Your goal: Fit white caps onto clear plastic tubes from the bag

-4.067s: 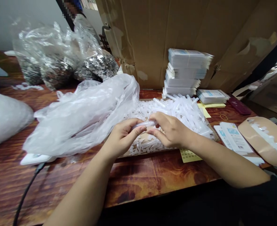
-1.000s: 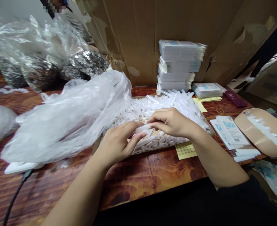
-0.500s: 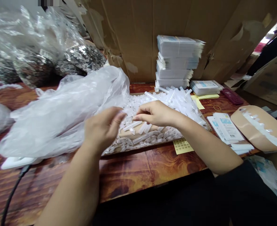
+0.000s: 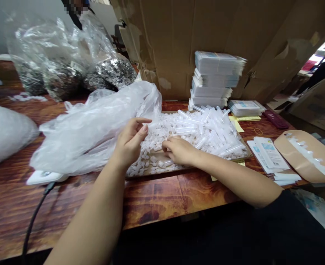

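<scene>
A shallow cardboard tray [image 4: 154,170] holds many small white plastic pieces [image 4: 140,165] and, on its right side, a heap of clear plastic tubes [image 4: 217,136]. My left hand [image 4: 130,141] hovers over the tray's left part, index finger stretched out and thumb apart, with nothing visible in it. Lower and further right, my right hand [image 4: 180,150] reaches down into the tray with curled fingers. Beneath those fingers lies a tube [image 4: 168,162]; whatever the fingertips grip is hidden. A large translucent plastic bag [image 4: 96,129] lies against the tray's left side.
Bags of shiny metal pieces [image 4: 63,77] stand at the back left. Banded stacks of printed cards [image 4: 213,77] rise behind the tray before a cardboard wall [image 4: 173,44]. Loose cards [image 4: 269,152] and a beige container [image 4: 308,154] are on the right. A black cable [image 4: 32,217] runs at left.
My right hand has lowered into the tray, and the tubes near its front have shifted. My left hand has raised slightly with its index finger extended. The view has turned a little left.
</scene>
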The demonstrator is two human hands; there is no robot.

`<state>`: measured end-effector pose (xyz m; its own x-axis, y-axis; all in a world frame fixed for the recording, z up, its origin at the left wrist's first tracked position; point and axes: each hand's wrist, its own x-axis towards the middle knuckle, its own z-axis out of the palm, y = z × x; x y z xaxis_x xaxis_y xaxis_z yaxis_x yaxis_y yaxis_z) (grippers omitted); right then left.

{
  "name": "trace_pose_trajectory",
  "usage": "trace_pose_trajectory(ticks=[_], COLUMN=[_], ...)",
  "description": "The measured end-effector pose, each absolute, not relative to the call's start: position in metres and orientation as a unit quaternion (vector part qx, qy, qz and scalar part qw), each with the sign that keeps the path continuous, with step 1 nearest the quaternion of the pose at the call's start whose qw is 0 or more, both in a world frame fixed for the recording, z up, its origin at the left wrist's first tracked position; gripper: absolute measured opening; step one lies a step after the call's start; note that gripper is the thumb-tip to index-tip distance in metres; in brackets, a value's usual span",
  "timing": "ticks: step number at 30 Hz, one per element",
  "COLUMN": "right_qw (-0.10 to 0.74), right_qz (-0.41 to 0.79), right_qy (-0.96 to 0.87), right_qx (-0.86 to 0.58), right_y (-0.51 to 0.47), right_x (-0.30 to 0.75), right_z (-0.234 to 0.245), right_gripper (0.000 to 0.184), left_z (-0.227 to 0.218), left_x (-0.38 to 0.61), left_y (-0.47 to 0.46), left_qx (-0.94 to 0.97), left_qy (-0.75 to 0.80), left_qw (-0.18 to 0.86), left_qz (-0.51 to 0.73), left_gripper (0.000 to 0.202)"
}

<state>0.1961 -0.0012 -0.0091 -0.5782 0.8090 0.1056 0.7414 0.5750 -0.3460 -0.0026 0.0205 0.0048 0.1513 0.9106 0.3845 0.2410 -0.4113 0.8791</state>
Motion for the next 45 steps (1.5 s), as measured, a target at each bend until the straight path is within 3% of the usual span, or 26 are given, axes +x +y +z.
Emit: trace_pose_trajectory(ticks=[4, 8, 11, 22, 26, 30, 45], right_qw=[0.269, 0.435, 0.467, 0.463, 0.387, 0.371, 0.272], right_qz=[0.179, 0.113, 0.085, 0.098, 0.158, 0.161, 0.292], right_qy=[-0.833, -0.823, -0.835, -0.835, -0.826, -0.833, -0.791], right_qx=[-0.45, -0.349, -0.276, -0.28, -0.378, -0.378, -0.464], right_y=[-0.01, -0.02, -0.021, -0.025, -0.021, -0.02, -0.019], right_x=[0.23, 0.254, 0.255, 0.245, 0.24, 0.237, 0.235], right_z=[0.009, 0.025, 0.027, 0.021, 0.02, 0.02, 0.044], right_gripper=[0.009, 0.006, 0.005, 0.012, 0.034, 0.024, 0.03], left_z=[0.011, 0.017, 0.018, 0.016, 0.014, 0.015, 0.012], left_x=[0.008, 0.017, 0.024, 0.034, 0.033, 0.034, 0.033], left_y=[0.015, 0.006, 0.0, -0.01, -0.008, -0.006, -0.003], left_qx=[0.641, 0.629, 0.623, 0.642, 0.642, 0.631, 0.628], left_qy=[0.37, 0.342, 0.337, 0.319, 0.314, 0.313, 0.323], left_qw=[0.442, 0.518, 0.546, 0.535, 0.532, 0.544, 0.553], left_qz=[0.506, 0.468, 0.447, 0.446, 0.455, 0.456, 0.442], left_gripper=[0.04, 0.047, 0.047, 0.048, 0.05, 0.051, 0.05])
